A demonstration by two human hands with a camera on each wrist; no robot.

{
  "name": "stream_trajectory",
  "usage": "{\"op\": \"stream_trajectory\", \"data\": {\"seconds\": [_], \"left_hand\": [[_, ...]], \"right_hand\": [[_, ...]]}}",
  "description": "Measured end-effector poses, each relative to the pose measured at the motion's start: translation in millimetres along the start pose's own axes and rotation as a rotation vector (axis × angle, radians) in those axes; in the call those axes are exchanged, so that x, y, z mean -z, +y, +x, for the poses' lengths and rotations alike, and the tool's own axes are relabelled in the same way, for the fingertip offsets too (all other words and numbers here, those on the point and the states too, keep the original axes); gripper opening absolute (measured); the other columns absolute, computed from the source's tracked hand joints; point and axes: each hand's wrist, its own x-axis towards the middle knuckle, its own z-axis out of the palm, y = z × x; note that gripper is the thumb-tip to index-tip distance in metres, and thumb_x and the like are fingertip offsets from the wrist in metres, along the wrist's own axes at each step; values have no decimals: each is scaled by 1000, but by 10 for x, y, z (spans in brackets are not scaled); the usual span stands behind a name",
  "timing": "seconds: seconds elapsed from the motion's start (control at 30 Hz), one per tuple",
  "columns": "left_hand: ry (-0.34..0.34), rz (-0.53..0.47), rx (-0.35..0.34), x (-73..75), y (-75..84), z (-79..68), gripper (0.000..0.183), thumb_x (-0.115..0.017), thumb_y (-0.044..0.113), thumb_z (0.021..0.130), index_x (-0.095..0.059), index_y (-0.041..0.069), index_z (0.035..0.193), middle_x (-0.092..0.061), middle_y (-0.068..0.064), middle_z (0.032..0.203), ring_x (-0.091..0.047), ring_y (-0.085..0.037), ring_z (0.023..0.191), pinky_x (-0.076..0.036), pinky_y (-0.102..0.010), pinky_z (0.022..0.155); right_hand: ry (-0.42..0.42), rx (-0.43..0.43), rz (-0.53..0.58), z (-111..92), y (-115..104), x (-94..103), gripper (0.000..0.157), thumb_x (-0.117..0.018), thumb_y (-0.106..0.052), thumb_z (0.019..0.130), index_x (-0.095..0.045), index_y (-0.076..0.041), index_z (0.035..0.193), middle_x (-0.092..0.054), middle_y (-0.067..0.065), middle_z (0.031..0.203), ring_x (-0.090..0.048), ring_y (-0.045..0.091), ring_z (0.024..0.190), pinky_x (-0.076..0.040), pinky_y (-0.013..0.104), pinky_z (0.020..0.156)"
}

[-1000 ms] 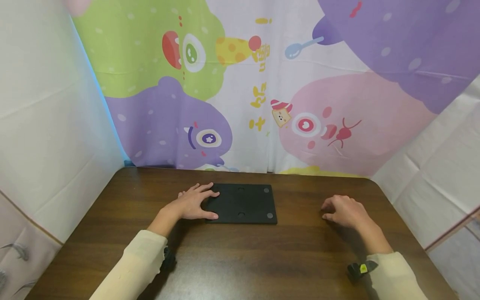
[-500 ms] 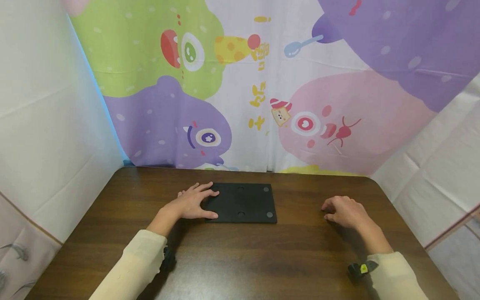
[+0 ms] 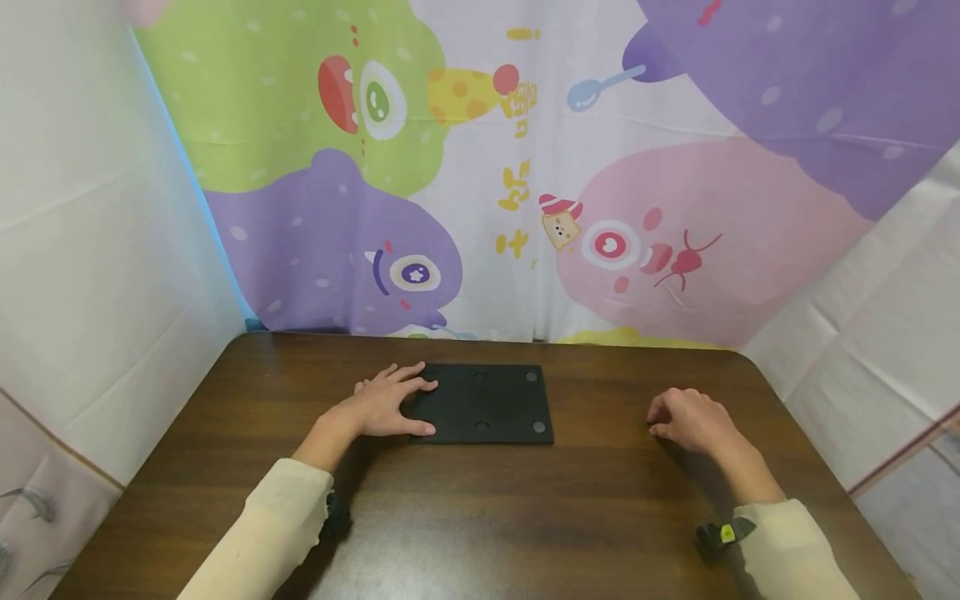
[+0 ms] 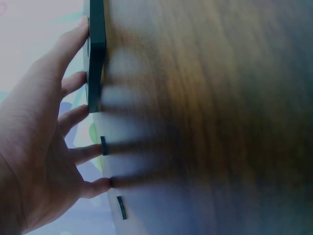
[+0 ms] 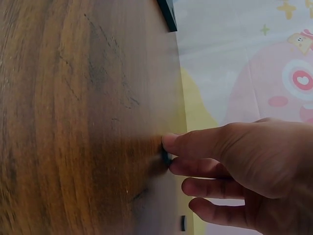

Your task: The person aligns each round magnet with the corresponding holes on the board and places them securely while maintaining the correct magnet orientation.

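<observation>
A flat black rectangular board [image 3: 487, 404] lies on the wooden table in the head view. It has grey round spots at its right corners and two shallow round marks along its middle. My left hand [image 3: 377, 408] rests spread on its left end, thumb and fingers straight, hiding the corners there. To the right of the board, my right hand [image 3: 693, 419] is low at the table. In the right wrist view its thumb and index finger pinch a small dark disc [image 5: 166, 157] at the tabletop, partly covered by the fingertips.
Small dark pieces lie on the table: one piece [image 4: 122, 208] beyond my left little finger and another piece [image 5: 183, 223] near my right hand. A printed cartoon curtain [image 3: 480, 208] hangs behind the table [image 3: 480, 508], with white cloth at both sides.
My right hand has shifted very slightly to the right. My left hand and the board keep their place, while the head view has tilted a little.
</observation>
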Motion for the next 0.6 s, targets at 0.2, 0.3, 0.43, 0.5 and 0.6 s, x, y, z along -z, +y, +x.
{"op": "stream_trajectory", "data": {"seconds": [0.2,0.3,0.43,0.5,0.6], "left_hand": [[7,-4,-2,0,2,0,85,-82,64,95,-57,24,167,-29,-14,189,-21,-62,171,-22,-97,121],[5,-2,-1,-2,-1,-2,85,-82,64,95,-57,25,167,-29,-14,189,-21,-62,172,-22,-97,121],[1,-3,3,-4,-6,-5,85,-82,64,96,-56,25,167,-28,-13,189,-20,-61,172,-21,-96,122],[0,-3,5,-6,-10,-3,85,-82,64,96,-56,25,167,-28,-12,189,-20,-61,172,-21,-96,122],[-1,-2,5,-10,-17,2,85,-82,64,96,-56,25,167,-28,-12,189,-20,-61,172,-21,-96,122]], "right_hand": [[-8,-24,-10,0,-10,17,9,-89,-21,97,-81,-18,99,-82,6,102,-78,33,93,-61,60,76],[-7,-31,-6,0,-9,17,12,-90,-22,96,-78,-18,98,-81,6,102,-76,32,91,-59,58,74],[-2,-28,2,-3,-4,-6,16,-89,-21,96,-74,-19,96,-79,4,100,-73,29,88,-57,54,70],[-3,-24,5,0,-2,-16,16,-89,-20,96,-73,-20,95,-78,3,98,-72,28,87,-56,52,70],[-5,-16,2,3,-9,-17,15,-88,-19,96,-74,-20,96,-77,3,99,-72,27,87,-56,53,70]]}}
